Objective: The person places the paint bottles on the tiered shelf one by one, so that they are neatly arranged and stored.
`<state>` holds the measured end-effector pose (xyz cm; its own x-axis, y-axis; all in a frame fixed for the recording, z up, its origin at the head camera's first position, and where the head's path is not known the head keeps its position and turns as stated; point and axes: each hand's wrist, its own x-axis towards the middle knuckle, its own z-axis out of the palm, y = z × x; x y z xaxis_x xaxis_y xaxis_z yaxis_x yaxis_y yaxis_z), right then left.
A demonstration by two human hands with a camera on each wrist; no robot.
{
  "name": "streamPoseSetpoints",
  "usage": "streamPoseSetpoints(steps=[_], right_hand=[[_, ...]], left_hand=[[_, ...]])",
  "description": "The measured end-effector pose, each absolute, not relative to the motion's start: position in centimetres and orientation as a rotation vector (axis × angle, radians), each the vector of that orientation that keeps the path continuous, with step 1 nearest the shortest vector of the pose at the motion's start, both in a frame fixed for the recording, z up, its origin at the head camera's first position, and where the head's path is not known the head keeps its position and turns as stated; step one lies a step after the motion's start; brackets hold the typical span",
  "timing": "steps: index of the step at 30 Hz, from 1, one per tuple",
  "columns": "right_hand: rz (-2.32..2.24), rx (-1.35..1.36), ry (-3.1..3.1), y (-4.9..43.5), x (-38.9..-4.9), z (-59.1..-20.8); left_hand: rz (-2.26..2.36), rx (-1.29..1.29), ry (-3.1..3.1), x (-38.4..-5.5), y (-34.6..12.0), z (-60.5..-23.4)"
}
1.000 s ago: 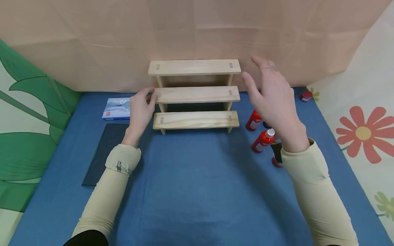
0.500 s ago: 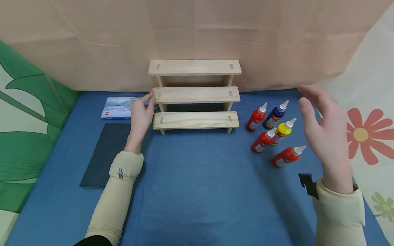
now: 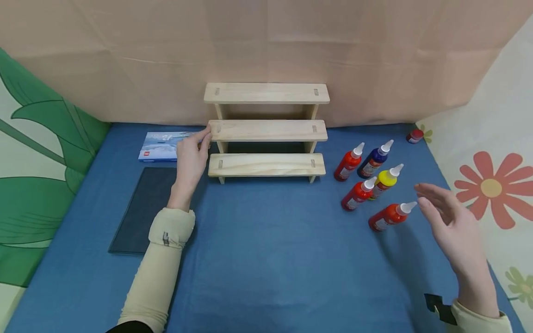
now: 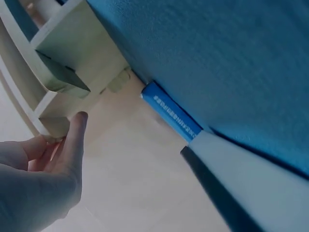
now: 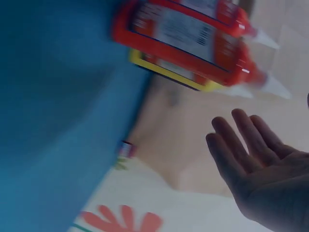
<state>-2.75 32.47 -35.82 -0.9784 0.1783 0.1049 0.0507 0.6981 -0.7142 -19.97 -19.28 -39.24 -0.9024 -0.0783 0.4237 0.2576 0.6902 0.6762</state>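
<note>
Your three-tiered stand of pale bare wood (image 3: pixel 268 130) is upright at the back of the blue cloth (image 3: pixel 270 254), and putting it together looks finished. Your left hand (image 3: pixel 190 155) pinches the left end of its middle board between thumb and fingers. Your right hand (image 3: pixel 455 226) is empty, its fingers loosely spread, just beside the nozzle of the front red plastic bottle (image 3: pixel 389 216) and not gripping it. None of the bottles is on the stand; if they belong there, all that placing is left.

You have one stand with three boards, and five white-nozzled bottles standing to its right: three red, counting the rear one (image 3: pixel 349 163) and the middle one (image 3: pixel 358 195), one dark blue bottle (image 3: pixel 373 161) and one yellow bottle (image 3: pixel 385 181). There is also one small red-topped pot (image 3: pixel 415 136), one flat blue-and-white box (image 3: pixel 164 146) and one dark rectangular panel (image 3: pixel 143 208).
</note>
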Motion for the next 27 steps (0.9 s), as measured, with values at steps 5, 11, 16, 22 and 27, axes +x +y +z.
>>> streamPoseSetpoints(steps=[5,11,16,22,27], right_hand=[[1.208,-0.200,-2.820,32.5,-2.6,-38.5],[1.224,-0.198,-2.864,32.0,-2.8,-39.7],[1.229,-0.202,-2.885,31.7,-2.7,-40.0],[1.240,-0.220,-2.876,31.6,-2.6,-40.5],[1.237,-0.217,-2.873,31.3,-2.9,-40.6]], left_hand=[[-1.009,-0.143,-2.468,-19.7,-19.4,-39.1],[-1.020,-0.142,-2.450,-19.9,-19.3,-39.3],[-1.047,-0.134,-2.460,-19.8,-19.1,-39.3],[-1.039,-0.121,-2.465,-19.6,-18.9,-39.3],[-0.999,-0.107,-2.474,-19.6,-19.1,-39.1]])
